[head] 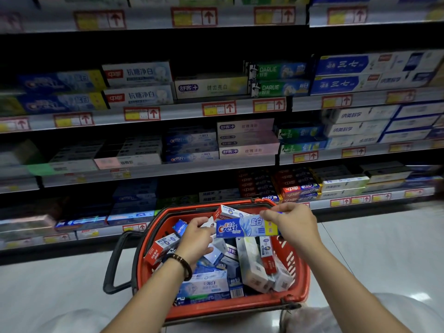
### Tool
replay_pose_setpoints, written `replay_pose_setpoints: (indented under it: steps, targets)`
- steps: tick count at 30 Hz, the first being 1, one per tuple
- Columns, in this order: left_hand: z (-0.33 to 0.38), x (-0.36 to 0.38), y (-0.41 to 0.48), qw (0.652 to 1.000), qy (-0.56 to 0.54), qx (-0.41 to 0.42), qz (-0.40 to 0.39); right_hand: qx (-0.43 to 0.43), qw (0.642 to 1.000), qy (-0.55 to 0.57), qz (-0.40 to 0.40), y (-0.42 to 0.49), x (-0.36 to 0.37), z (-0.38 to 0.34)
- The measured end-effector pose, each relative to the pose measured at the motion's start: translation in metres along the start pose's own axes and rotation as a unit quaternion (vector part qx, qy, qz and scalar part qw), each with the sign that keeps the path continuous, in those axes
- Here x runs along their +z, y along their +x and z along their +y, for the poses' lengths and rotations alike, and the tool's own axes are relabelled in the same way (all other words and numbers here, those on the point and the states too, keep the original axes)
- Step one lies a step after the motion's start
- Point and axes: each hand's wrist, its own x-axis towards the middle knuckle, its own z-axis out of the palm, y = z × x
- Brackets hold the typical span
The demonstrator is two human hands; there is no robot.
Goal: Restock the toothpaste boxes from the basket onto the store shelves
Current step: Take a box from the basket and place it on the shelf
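Note:
A red basket stands on the floor in front of the shelves, filled with several toothpaste boxes lying at all angles. My right hand pinches the right end of a blue Crest box and holds it level just above the basket. My left hand reaches into the pile at the box's left end, its fingers curled among the boxes; what they hold is hidden. Matching blue Crest boxes lie stacked on the upper left shelf.
Four shelf tiers with red price tags hold rows of toothpaste boxes, among them green Darlie boxes. The basket's black handle hangs down to the left. Pale tiled floor surrounds the basket.

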Motion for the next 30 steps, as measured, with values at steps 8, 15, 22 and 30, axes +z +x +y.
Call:
replay_pose_setpoints:
  steps: [8,15,22,30]
  targets:
    - [0.003,-0.006,0.002,0.998,-0.052,0.010,0.034,0.000,0.980,0.194,-0.039,0.004,-0.001,-0.003]
    - [0.007,-0.009,-0.003,0.983,-0.183,0.007,0.016,-0.005,0.965,0.256,-0.057,0.000,0.001,-0.009]
    - [0.012,-0.016,-0.001,0.968,-0.242,0.051,0.052,-0.003,0.966,0.260,0.006,0.002,0.012,-0.007]
    - [0.025,-0.027,-0.004,0.948,-0.293,0.097,0.083,-0.048,0.933,0.358,-0.012,0.000,0.021,-0.014]
